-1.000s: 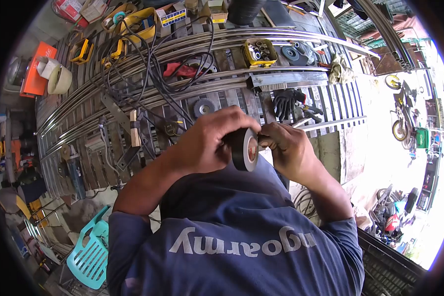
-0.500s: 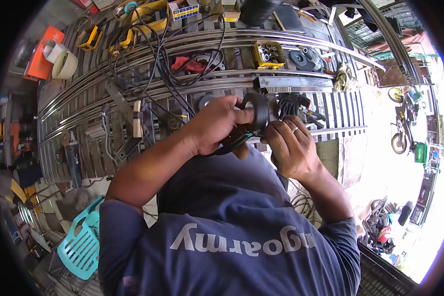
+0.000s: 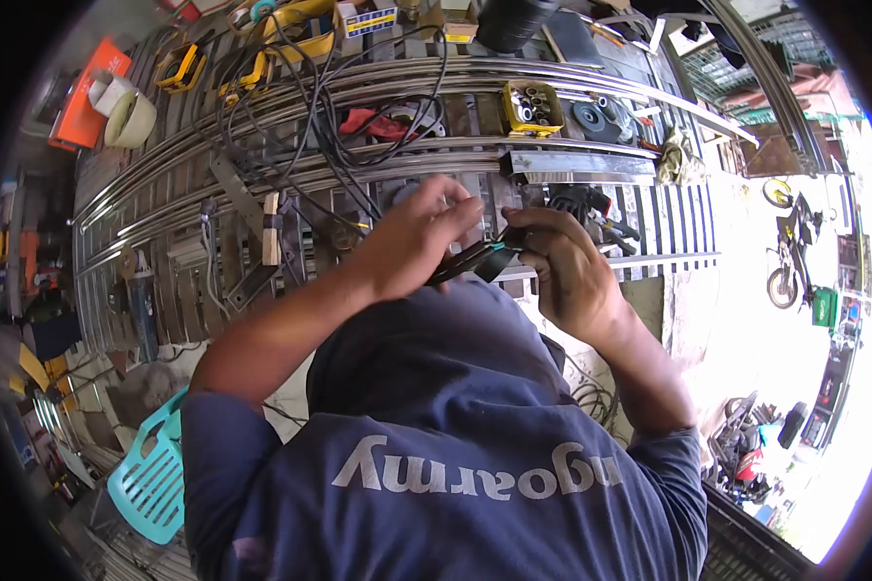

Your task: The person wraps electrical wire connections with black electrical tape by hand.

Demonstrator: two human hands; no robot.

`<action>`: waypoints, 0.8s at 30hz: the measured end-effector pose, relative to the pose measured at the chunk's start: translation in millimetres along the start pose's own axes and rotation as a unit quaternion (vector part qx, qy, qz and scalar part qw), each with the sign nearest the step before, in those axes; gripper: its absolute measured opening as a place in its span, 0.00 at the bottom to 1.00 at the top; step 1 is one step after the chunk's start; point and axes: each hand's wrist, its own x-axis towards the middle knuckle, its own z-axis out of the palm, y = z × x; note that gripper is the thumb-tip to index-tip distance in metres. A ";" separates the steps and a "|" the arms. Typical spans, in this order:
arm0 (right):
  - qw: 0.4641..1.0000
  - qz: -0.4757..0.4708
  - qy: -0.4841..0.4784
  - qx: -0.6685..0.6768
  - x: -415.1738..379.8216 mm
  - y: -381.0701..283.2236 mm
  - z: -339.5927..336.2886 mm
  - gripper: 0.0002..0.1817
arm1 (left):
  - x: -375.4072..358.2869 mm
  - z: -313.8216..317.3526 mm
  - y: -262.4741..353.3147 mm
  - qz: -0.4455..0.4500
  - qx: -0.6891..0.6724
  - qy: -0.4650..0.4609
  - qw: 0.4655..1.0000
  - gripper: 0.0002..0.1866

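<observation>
Both hands meet over the near edge of a slatted metal bench, in front of my dark shirt. My left hand (image 3: 421, 237) has curled fingers around a black cable (image 3: 452, 267), its thumb and forefinger raised above. Teal wires (image 3: 497, 246) show at the cable's end between the hands. Just below them is a dark rounded shape (image 3: 495, 264), partly hidden, which may be the roll of black tape. My right hand (image 3: 567, 266) is closed, fingertips pinching at the wire end. Behind it lies a black-bodied power tool (image 3: 579, 201).
Long metal tubes (image 3: 378, 77) cross the bench, with a tangled black cord (image 3: 325, 126) over them. A yellow bin of small metal parts (image 3: 533, 107) stands behind a square steel tube (image 3: 581, 167). At lower left is a teal plastic chair (image 3: 150, 474); a bicycle (image 3: 790, 247) is outside right.
The black tape roll no longer stands upright at my left fingertips. My left hand has drawn slightly left, and the right hand has turned, its fingertips now at the teal wires.
</observation>
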 end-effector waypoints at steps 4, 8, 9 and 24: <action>0.998 0.046 0.031 0.009 0.9 6.9 -3.9 0.09 | -14.7 -1.4 -32.5 0.506 0.415 0.109 0.748 0.26; 0.990 0.135 0.011 0.048 9.5 -6.9 -9.3 0.08 | -15.3 3.6 -39.1 0.606 0.597 0.062 0.522 0.19; 0.990 0.128 0.007 0.052 11.2 -8.0 -8.4 0.09 | -12.4 4.3 -37.4 0.620 0.594 0.064 0.508 0.17; 0.998 -0.047 -0.009 0.049 4.6 -3.0 -11.4 0.17 | 4.0 -25.6 2.3 0.372 0.169 -0.118 0.905 0.17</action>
